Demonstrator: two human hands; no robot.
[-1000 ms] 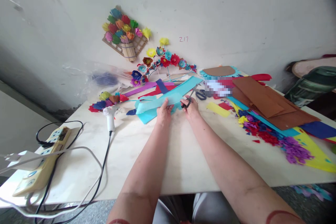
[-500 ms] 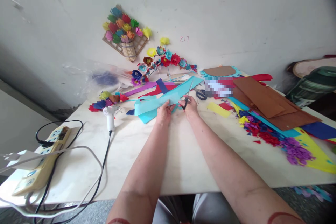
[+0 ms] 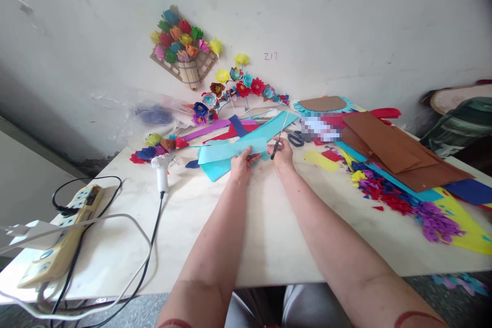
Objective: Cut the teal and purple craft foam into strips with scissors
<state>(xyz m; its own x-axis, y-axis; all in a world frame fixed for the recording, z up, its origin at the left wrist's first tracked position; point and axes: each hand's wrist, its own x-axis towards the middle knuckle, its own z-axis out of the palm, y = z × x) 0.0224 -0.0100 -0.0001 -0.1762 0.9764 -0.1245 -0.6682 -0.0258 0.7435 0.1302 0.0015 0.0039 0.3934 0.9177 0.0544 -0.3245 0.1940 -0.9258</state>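
Scissors are now tipped more upright | gripped by fingers of right hand | light-blue strip pinched by fingers of left hand

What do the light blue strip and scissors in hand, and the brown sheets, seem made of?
Light blue strip: probably matt paper; it looks thin and shows no shine.
Scissors: slim grey blades suggest metal; the dark grip may be plastic.
Brown sheets: matt, evenly coloured, flat; paper or thin foam, unclear.
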